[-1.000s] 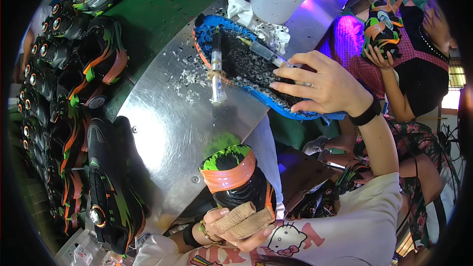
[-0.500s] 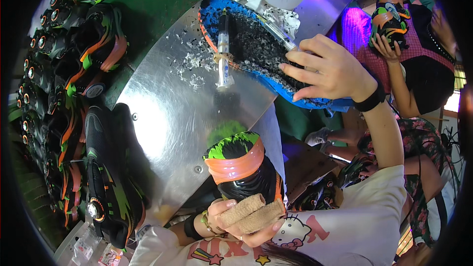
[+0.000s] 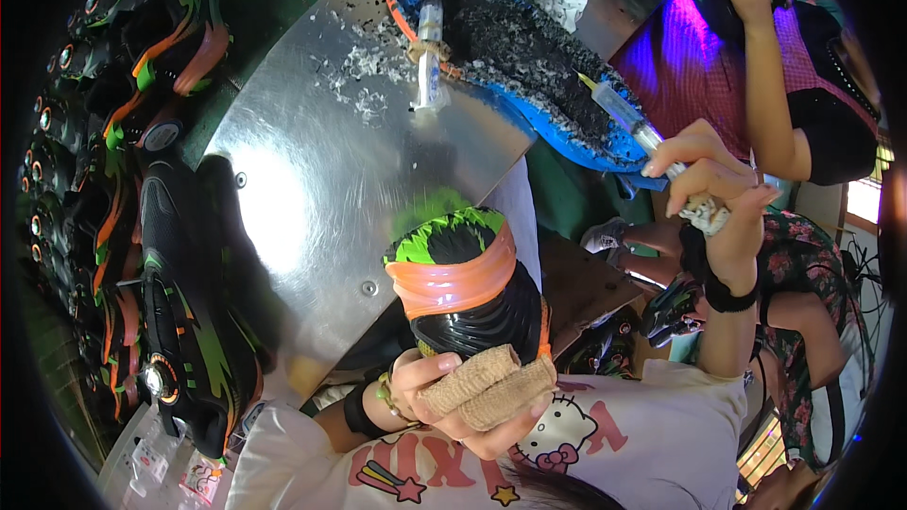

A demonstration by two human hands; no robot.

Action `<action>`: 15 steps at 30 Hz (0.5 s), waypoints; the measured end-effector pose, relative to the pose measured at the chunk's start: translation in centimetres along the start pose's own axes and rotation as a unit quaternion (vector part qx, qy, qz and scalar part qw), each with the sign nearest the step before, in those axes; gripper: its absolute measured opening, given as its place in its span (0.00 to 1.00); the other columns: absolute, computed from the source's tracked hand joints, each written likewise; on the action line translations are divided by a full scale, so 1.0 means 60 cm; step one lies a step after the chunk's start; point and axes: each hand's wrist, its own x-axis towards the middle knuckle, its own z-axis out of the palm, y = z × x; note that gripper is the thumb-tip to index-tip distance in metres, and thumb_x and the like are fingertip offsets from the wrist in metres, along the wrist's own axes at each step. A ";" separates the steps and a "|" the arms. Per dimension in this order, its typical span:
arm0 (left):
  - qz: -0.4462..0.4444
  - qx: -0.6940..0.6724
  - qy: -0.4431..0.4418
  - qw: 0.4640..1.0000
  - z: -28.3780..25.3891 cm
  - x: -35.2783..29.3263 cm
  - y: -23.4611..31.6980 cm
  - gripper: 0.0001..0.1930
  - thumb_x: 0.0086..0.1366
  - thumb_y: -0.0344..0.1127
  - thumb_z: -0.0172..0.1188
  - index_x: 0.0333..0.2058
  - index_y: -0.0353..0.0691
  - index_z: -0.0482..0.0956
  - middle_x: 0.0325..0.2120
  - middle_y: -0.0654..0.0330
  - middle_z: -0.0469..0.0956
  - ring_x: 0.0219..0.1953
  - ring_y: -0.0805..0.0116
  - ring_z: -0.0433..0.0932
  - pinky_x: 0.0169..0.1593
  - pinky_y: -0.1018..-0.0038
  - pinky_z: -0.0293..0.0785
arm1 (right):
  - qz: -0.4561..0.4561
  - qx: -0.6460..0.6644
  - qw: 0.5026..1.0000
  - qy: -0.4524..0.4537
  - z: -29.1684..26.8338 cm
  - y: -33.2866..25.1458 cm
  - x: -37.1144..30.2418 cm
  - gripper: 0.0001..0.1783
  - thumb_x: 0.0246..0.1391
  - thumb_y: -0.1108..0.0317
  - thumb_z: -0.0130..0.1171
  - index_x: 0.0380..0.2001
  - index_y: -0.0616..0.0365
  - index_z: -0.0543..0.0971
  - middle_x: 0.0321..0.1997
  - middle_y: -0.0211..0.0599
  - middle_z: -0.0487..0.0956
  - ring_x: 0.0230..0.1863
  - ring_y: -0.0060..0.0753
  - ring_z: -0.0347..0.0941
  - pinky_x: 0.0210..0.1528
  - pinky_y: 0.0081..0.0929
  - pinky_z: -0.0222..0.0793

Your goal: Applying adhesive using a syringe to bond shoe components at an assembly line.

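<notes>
Shoe work was at the gluing stage, to judge by what each hand held. Nearest the body, the left hand (image 3: 453, 397), two fingers wrapped in tan bandage, gripped the heel of a black shoe (image 3: 468, 288) with green splashes and an orange band, held close above the lap at the near edge of the worktop (image 3: 312, 189). The right hand (image 3: 704, 179) was closed around a syringe (image 3: 628, 118), its tip pointing toward a blue tray (image 3: 529, 66) crusted with dark, dried residue. A second syringe (image 3: 428, 47) lay across the tray's left rim, untouched. The next move would probably call for bringing the syringe tip down to the shoe and pressing gently while the left hand kept it steady.

The worktop was a bare sheet of shiny metal, speckled with white flakes near the tray. Rows of matching shoes (image 3: 142, 189) lined its left side. Beyond the tray sat another person (image 3: 765, 85) in a pink top.
</notes>
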 end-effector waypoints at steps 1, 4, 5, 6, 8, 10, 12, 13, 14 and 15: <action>-0.013 -0.007 0.005 1.000 0.000 0.002 0.001 0.14 0.61 0.52 0.62 0.45 0.69 0.74 0.46 0.92 0.65 0.52 0.79 0.69 0.51 0.65 0.69 | 0.041 0.006 0.999 0.014 -0.001 -0.010 -0.003 0.49 0.65 0.34 0.12 0.15 0.61 0.73 0.36 0.44 0.80 0.35 0.35 0.69 0.40 0.29 0.64; -0.053 -0.011 0.036 0.998 0.018 -0.006 0.011 0.14 0.60 0.52 0.62 0.44 0.68 0.73 0.45 0.89 0.67 0.48 0.81 0.72 0.50 0.66 0.70 | 0.069 0.029 0.997 0.017 -0.001 -0.015 -0.012 0.50 0.65 0.34 0.08 0.15 0.62 0.71 0.37 0.49 0.79 0.34 0.34 0.70 0.42 0.26 0.63; -0.071 -0.006 0.063 0.995 0.019 -0.008 0.014 0.15 0.59 0.53 0.63 0.44 0.68 0.72 0.44 0.88 0.68 0.46 0.81 0.73 0.49 0.67 0.70 | 0.101 0.055 0.993 0.034 -0.001 -0.028 -0.011 0.49 0.65 0.36 0.08 0.15 0.61 0.70 0.37 0.49 0.78 0.33 0.34 0.67 0.42 0.27 0.61; -0.080 -0.012 0.055 0.995 0.013 -0.008 0.014 0.16 0.58 0.53 0.64 0.43 0.67 0.71 0.41 0.85 0.70 0.43 0.81 0.74 0.47 0.68 0.71 | 0.135 0.079 0.986 0.052 -0.001 -0.037 -0.011 0.47 0.66 0.37 0.08 0.15 0.59 0.69 0.36 0.49 0.77 0.32 0.35 0.64 0.42 0.28 0.59; -0.058 -0.014 0.060 0.996 0.015 0.005 0.011 0.16 0.57 0.53 0.64 0.43 0.67 0.72 0.40 0.85 0.71 0.42 0.81 0.74 0.48 0.69 0.72 | 0.141 0.073 0.986 0.048 -0.015 -0.053 -0.018 0.46 0.66 0.38 0.09 0.16 0.59 0.67 0.36 0.49 0.76 0.32 0.33 0.63 0.40 0.25 0.58; -0.011 -0.030 0.067 0.997 0.022 0.010 -0.009 0.14 0.56 0.55 0.65 0.38 0.68 0.73 0.34 0.81 0.70 0.39 0.76 0.72 0.41 0.67 0.68 | 0.155 0.085 0.984 0.037 -0.015 -0.053 -0.019 0.45 0.66 0.38 0.08 0.17 0.59 0.67 0.37 0.48 0.76 0.32 0.31 0.63 0.40 0.24 0.58; 0.038 -0.045 0.075 0.995 0.024 0.012 -0.018 0.12 0.54 0.57 0.65 0.33 0.68 0.74 0.28 0.76 0.70 0.36 0.71 0.70 0.34 0.64 0.65 | 0.163 0.089 0.981 0.061 -0.006 -0.042 -0.020 0.49 0.65 0.36 0.07 0.14 0.60 0.69 0.36 0.50 0.77 0.31 0.32 0.68 0.41 0.23 0.60; 0.044 -0.043 0.075 0.995 0.023 0.013 -0.019 0.12 0.54 0.57 0.66 0.34 0.69 0.74 0.28 0.77 0.70 0.36 0.72 0.71 0.34 0.64 0.65 | 0.106 0.131 0.985 0.023 -0.003 -0.038 -0.015 0.47 0.66 0.38 0.08 0.15 0.59 0.69 0.35 0.49 0.78 0.29 0.32 0.67 0.40 0.23 0.61; 0.050 -0.042 0.076 0.995 0.023 0.012 -0.018 0.12 0.54 0.57 0.66 0.34 0.69 0.75 0.28 0.79 0.71 0.35 0.73 0.71 0.35 0.64 0.65 | 0.049 0.172 0.984 -0.014 -0.001 -0.034 -0.011 0.45 0.66 0.39 0.10 0.17 0.58 0.70 0.35 0.48 0.78 0.28 0.32 0.67 0.39 0.22 0.61; 0.047 -0.041 0.073 0.995 0.021 0.010 -0.011 0.12 0.54 0.57 0.66 0.34 0.69 0.75 0.28 0.79 0.71 0.35 0.73 0.71 0.35 0.64 0.65 | -0.007 0.212 0.976 -0.049 0.000 -0.030 -0.003 0.43 0.67 0.41 0.11 0.18 0.57 0.70 0.34 0.47 0.78 0.27 0.31 0.66 0.39 0.22 0.62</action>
